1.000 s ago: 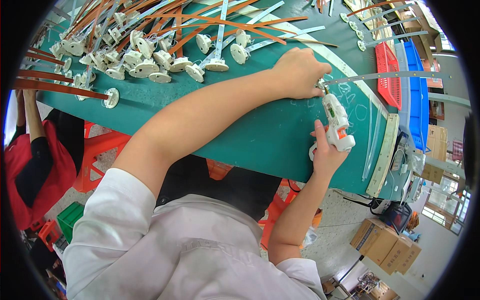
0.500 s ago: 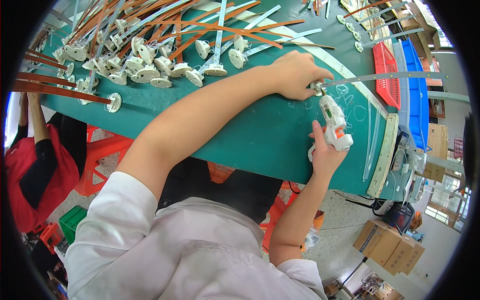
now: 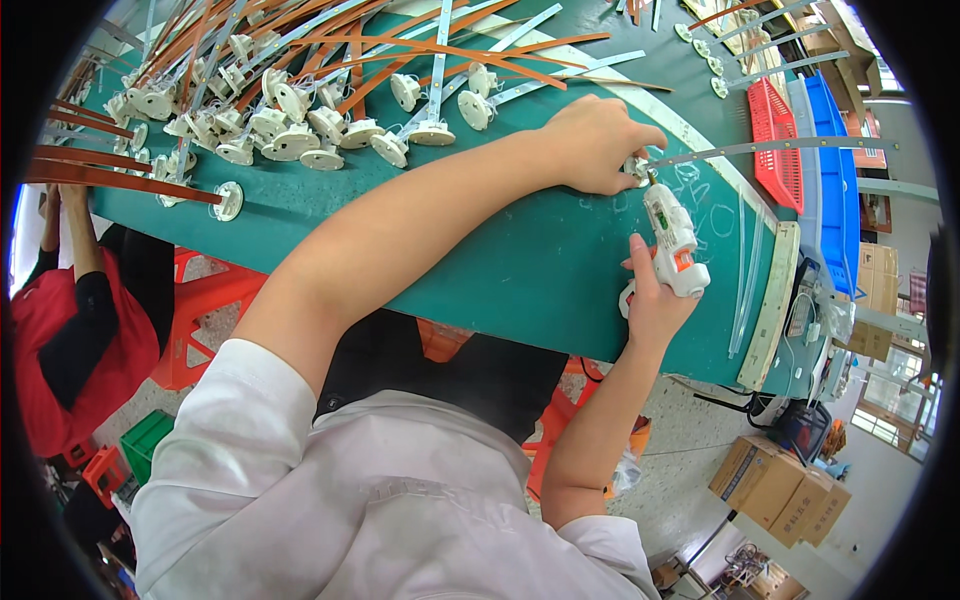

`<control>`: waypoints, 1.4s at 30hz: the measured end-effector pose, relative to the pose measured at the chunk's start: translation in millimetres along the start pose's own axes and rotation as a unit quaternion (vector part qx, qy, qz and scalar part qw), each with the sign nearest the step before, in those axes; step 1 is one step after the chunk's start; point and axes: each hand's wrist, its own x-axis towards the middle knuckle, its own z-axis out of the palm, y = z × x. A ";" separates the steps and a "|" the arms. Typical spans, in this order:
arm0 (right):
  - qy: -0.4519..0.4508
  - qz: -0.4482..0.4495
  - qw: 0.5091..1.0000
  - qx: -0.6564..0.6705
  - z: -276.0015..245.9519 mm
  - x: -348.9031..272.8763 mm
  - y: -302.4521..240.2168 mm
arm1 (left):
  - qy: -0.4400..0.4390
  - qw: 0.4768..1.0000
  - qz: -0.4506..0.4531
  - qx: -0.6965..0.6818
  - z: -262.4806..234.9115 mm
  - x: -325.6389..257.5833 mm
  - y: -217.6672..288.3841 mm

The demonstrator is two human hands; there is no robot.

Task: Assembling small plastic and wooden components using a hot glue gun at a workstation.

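Note:
My left hand (image 3: 600, 145) is closed on a small white round base (image 3: 637, 170), mostly covered by my fingers. From that base a thin pale LED strip (image 3: 780, 146) with small yellowish dots reaches out to the right. My right hand (image 3: 660, 305) grips a white hot glue gun (image 3: 671, 228) with an orange trigger. Its nozzle points away from me and is at the base, close to my left fingertips; whether it touches cannot be seen. Thin clear glue sticks (image 3: 745, 285) lie on the green table to the right of the gun.
A heap of white round bases (image 3: 290, 142) with orange and pale strips covers the far left of the green table (image 3: 480, 270). At right stand a red basket (image 3: 775, 145) and a blue tray (image 3: 835, 180). Another person in red (image 3: 90, 340) sits at left.
The glue gun and my right hand have shifted very slightly to the right. The base and strip have tilted a little, the strip's outer end now somewhat higher.

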 end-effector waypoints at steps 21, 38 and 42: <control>0.005 0.017 1.000 -0.014 -0.5 0.8 -0.7 | -0.013 0.997 0.068 0.025 1.2 7.3 -3.7; -0.001 -0.018 0.999 -0.027 -0.6 -0.7 1.1 | 0.042 0.999 -0.032 0.000 16.4 3.9 4.6; -0.001 -0.017 0.999 -0.030 -0.2 -0.5 0.5 | 0.054 0.998 -0.036 0.008 15.4 3.7 3.9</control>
